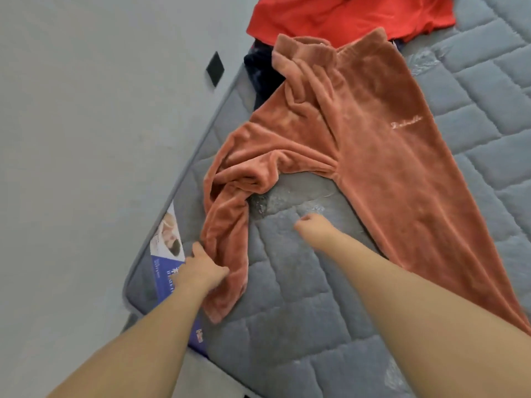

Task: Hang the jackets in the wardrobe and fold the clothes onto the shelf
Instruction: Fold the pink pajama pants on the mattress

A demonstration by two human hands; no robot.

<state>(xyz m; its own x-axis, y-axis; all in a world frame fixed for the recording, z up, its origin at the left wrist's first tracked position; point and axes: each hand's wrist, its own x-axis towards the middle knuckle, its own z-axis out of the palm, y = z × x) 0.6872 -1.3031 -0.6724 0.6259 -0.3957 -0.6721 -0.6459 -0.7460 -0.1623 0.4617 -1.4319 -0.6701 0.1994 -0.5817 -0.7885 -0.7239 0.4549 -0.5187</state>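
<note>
the red garment is cut off by the top edge, so its full shape cannot be told. a dark garment lies mostly hidden under the rust velvet trousers and the red one. the trousers' right leg runs out of the right edge near the bottom. the pale embroidered script on them is too blurred to read. the left hand has its fingertips buried in the trouser fabric. the label on the mattress carries small, unreadable print, partly covered by the left forearm.

Rust-coloured trousers of soft, plush velvety fleece lie on a grey quilted fabric mattress; smooth, thin red garment; glossy printed mattress label.
</note>
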